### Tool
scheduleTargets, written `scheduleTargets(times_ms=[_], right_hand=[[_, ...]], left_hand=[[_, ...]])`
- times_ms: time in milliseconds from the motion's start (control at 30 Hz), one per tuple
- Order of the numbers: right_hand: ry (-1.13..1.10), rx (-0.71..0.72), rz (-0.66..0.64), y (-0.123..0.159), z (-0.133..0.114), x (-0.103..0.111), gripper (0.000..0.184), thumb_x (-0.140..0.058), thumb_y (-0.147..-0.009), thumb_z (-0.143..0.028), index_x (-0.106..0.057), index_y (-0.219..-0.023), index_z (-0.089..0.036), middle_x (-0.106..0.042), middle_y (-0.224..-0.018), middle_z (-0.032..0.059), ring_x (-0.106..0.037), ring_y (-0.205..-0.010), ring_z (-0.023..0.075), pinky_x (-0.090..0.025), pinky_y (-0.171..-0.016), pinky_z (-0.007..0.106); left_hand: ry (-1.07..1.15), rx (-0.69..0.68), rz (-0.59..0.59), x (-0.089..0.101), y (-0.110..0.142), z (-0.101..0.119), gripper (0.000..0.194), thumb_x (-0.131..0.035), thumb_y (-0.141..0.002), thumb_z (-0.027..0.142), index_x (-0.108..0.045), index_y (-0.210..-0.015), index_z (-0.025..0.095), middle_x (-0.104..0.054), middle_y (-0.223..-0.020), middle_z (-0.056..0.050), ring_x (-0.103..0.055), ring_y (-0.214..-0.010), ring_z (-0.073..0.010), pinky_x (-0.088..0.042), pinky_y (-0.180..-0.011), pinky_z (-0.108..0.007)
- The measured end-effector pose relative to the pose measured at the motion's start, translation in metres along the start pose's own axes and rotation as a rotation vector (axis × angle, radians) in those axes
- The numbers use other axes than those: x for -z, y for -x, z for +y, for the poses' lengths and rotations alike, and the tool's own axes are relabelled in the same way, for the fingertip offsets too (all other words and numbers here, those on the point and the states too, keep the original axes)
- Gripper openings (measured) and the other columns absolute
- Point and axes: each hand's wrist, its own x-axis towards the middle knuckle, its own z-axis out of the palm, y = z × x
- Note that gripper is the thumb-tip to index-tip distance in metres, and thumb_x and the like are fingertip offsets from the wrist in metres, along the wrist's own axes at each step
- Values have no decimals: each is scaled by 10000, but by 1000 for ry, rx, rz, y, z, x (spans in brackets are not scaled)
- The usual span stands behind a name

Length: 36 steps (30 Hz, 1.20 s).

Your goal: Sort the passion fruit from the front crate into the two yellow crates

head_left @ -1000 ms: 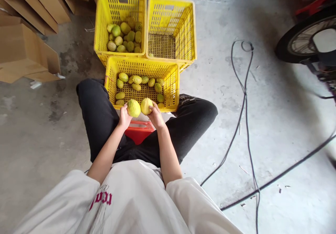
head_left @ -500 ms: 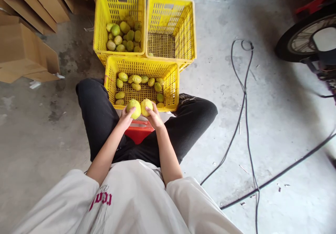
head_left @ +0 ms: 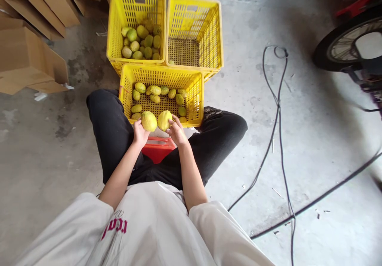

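My left hand (head_left: 141, 134) is closed around a yellow oval fruit (head_left: 149, 121), like a small melon or papaya. In my right hand (head_left: 177, 132) is a second yellow fruit (head_left: 164, 120) of the same sort, with ridges along its skin. The two fruits are side by side with a narrow gap between them, over the near rim of a yellow plastic crate (head_left: 162, 68). Several smaller yellow-green fruits (head_left: 154, 90) lie spread on that crate's slatted floor.
Behind stand a yellow crate (head_left: 111, 27) with many green-yellow fruits and another yellow crate (head_left: 220, 31) with a small fruit at its near edge. Cardboard boxes (head_left: 36, 55) sit left. A black cable (head_left: 279, 103) and a motorbike wheel (head_left: 320, 55) are right. A red stool (head_left: 158, 151) shows between my legs.
Both hands have turned the fruits a little and drawn them slightly apart; they were touching or nearly so before. The crates and the fruits inside have stayed put.
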Motion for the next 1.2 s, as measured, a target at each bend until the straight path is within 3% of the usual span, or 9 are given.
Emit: scheduleTargets(times_ms=[100, 167, 333, 433, 600, 767, 900, 1033, 1200], right_hand=[[14, 19, 30, 1, -1, 0, 669, -1020, -682, -605, -645, -1157, -321, -742, -1267, 29, -748, -1270, 304, -720, -991, 454], [7, 23, 51, 2, -2, -1, 686, -1020, -677, -603, -596, -1143, -332, -723, -1249, 16, -738, -1281, 310, -729, -1000, 488], [4, 17, 47, 8, -4, -5, 748, -1052, -637, -491, -545, -1173, -362, -695, -1253, -1, -719, -1289, 305, -737, -1007, 509], [22, 5, 1, 11, -6, -8, 715, -1042, -660, -465, -607, -1218, -360, -706, -1240, 14, -710, -1283, 305, -716, -1040, 505], [-42, 3, -52, 7, -6, -7, 569, -921, -707, -482, -674, -1203, -354, -765, -1241, 32, -698, -1399, 354, -703, -1059, 518], [-92, -3, -7, -1, -2, -1, 496, -777, -722, -419, -660, -1200, -353, -790, -1288, 28, -690, -1466, 356, -704, -1068, 539], [-49, 27, 33, -1, -1, 1, 504, -858, -771, -428, -683, -1235, -338, -788, -1299, 28, -714, -1428, 329, -710, -1096, 503], [-41, 39, 50, 2, -2, 1, 617, -981, -770, -511, -688, -1286, -339, -767, -1354, 31, -735, -1385, 319, -725, -1107, 520], [-9, 12, -14, 6, -1, 0, 653, -1083, -651, -488, -719, -1167, -323, -729, -1134, 12, -772, -1202, 297, -756, -1049, 546]], left_hand=[[12, 35, -27, -3, 5, 3, 172, -681, -980, 386, -662, -1106, 271, -802, -1150, -54, -759, -1286, -290, -671, -1031, -420], [6, 35, -68, -4, 8, 4, 169, -727, -957, 348, -679, -1102, 273, -807, -1170, -39, -764, -1291, -271, -667, -1036, -394], [-71, -17, -180, -5, 10, 0, 480, -1022, -712, 352, -745, -1092, 251, -816, -1125, -54, -775, -1293, -313, -641, -1071, -388], [-114, -26, -189, -3, 9, -4, 579, -1095, -615, 415, -738, -1038, 244, -793, -1033, -59, -785, -1225, -324, -634, -1029, -387], [-115, -28, -171, 0, 5, -6, 606, -1070, -665, 433, -680, -1101, 273, -796, -1129, -62, -767, -1294, -325, -629, -1060, -415], [-18, 62, -122, 2, 1, -1, 333, -871, -829, 374, -679, -1078, 265, -786, -1145, -82, -775, -1235, -313, -663, -957, -407], [51, 82, -105, 1, 3, 1, 266, -765, -833, 291, -673, -1082, 267, -767, -1120, -42, -761, -1161, -256, -646, -997, -385], [70, 14, -166, -1, 5, -1, 376, -863, -765, 299, -622, -1053, 275, -761, -1121, -3, -743, -1156, -225, -595, -1094, -375], [-41, -17, -235, 1, 5, -7, 576, -1022, -659, 306, -657, -1104, 286, -779, -1091, -12, -750, -1206, -260, -561, -1073, -374]])
